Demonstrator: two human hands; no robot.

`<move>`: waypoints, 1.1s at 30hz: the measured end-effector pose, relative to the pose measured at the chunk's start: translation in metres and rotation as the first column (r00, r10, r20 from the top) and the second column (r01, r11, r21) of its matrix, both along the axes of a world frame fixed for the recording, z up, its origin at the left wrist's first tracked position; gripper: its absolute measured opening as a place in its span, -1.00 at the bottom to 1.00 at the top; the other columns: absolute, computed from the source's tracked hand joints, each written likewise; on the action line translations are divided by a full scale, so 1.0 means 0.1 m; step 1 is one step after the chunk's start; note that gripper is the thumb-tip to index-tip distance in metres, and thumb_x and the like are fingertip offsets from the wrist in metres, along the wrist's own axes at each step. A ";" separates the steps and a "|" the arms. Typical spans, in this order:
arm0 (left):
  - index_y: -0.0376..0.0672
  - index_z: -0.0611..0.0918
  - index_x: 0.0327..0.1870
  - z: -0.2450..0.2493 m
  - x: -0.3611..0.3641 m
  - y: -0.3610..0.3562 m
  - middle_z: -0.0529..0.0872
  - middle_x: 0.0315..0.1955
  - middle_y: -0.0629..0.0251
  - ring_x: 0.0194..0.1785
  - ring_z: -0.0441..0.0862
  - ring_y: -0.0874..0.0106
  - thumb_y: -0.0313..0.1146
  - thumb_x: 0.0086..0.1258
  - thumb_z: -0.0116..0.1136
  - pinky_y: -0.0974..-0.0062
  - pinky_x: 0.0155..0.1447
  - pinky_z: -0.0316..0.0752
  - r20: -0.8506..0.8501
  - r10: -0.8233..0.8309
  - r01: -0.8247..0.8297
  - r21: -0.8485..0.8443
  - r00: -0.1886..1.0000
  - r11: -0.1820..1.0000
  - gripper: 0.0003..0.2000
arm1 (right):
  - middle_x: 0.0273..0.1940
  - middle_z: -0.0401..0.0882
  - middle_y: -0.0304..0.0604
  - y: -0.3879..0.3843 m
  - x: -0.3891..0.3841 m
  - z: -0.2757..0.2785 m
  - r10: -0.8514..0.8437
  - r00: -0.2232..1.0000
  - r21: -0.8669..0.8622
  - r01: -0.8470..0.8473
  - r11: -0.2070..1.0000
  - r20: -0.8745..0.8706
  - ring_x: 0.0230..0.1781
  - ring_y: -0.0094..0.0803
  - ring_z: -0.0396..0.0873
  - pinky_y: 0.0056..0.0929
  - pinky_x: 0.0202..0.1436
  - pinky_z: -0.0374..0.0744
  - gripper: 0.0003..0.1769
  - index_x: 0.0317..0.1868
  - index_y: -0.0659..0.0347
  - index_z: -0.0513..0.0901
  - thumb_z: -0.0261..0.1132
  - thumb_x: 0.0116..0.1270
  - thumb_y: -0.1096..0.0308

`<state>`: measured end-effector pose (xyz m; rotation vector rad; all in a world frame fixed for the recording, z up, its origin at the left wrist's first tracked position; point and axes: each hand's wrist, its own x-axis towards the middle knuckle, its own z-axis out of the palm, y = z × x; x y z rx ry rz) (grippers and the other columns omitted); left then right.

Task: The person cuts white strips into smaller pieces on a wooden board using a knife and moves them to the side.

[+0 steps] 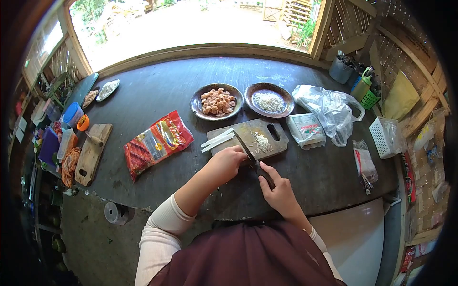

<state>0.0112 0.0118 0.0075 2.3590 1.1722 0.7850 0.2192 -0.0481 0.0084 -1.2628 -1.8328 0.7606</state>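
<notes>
My right hand (276,187) is wrapped round the black handle of a knife (252,157), whose dark blade points up and left over the wooden cutting board (281,144). My left hand (228,159) rests with bent fingers at the board's left part, beside the blade. Under and ahead of its fingers lie long white strips (218,139); whether the fingers press on them is partly hidden. Right of the blade is a small heap of thin white shreds (261,142). Behind the board stand a bowl of brown pieces (218,102) and a plate of white shreds (268,102).
A red food packet (158,143) lies left of the board. To the right are a white package (306,130), a clear plastic bag (328,110) and a white basket (383,138). Another wooden board (94,153) lies far left, near the orange cup (83,123).
</notes>
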 end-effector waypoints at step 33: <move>-0.24 0.72 -0.15 -0.01 -0.01 -0.01 0.65 -0.19 0.08 -0.07 0.64 0.06 -0.62 0.14 0.09 0.22 0.03 0.56 -0.080 0.031 -0.036 -0.052 0.996 0.998 -0.73 | -0.23 0.66 0.27 0.07 0.07 -0.03 0.018 0.996 -0.109 -0.027 0.994 -0.084 -0.12 0.07 0.70 -0.28 -0.12 0.62 -0.57 0.25 0.18 0.51 0.25 0.38 0.41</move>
